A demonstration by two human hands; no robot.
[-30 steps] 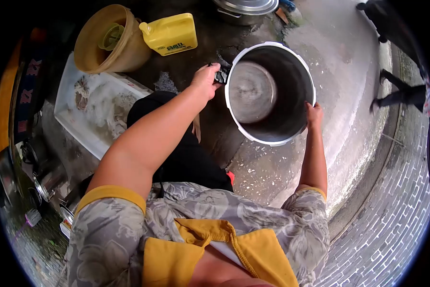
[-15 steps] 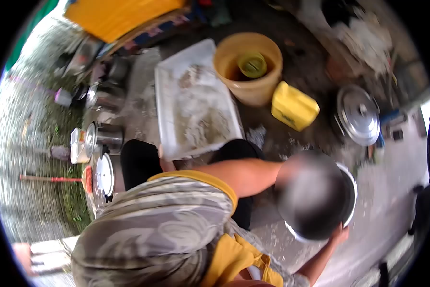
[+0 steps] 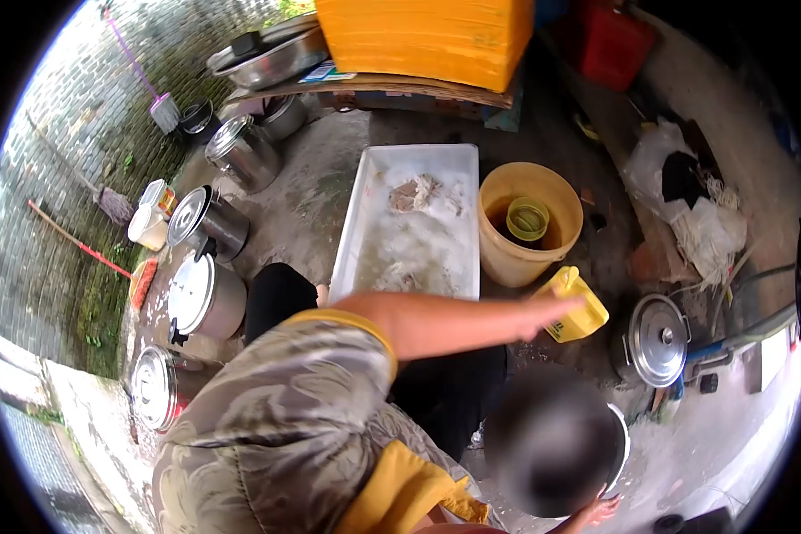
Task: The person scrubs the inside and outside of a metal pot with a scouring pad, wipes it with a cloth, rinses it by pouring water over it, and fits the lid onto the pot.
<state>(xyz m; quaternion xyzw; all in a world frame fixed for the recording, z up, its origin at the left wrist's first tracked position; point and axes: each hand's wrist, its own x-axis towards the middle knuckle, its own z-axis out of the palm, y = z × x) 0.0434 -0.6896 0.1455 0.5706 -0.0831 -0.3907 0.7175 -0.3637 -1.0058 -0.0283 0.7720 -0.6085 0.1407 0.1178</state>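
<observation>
My left hand (image 3: 543,313), smeared by motion, stretches over the yellow jug (image 3: 580,316), its fingers extended and overlapping the jug's top; no grip on it shows. At the lower right, my right hand (image 3: 599,510) is at the white rim of the large metal pot (image 3: 625,445), thumb against the rim and fingers on its outer side. A dark blur covers most of the pot. Left of the jug stands a tan bucket (image 3: 529,262) with brown liquid and a green strainer (image 3: 527,220). The white tub (image 3: 350,227) holds sudsy water and cloths (image 3: 415,192).
Lidded pots (image 3: 206,294) line the left side, near an orange broom (image 3: 142,283) and mops (image 3: 164,113). A yellow-orange box (image 3: 422,40) rests on a board at the back. Another lidded pot (image 3: 658,338) and plastic bags (image 3: 707,233) are at the right.
The view has swung left. My left hand has let go of the pot's handle and moved to the yellow jug. My right hand stays at the pot's rim, now lower in view.
</observation>
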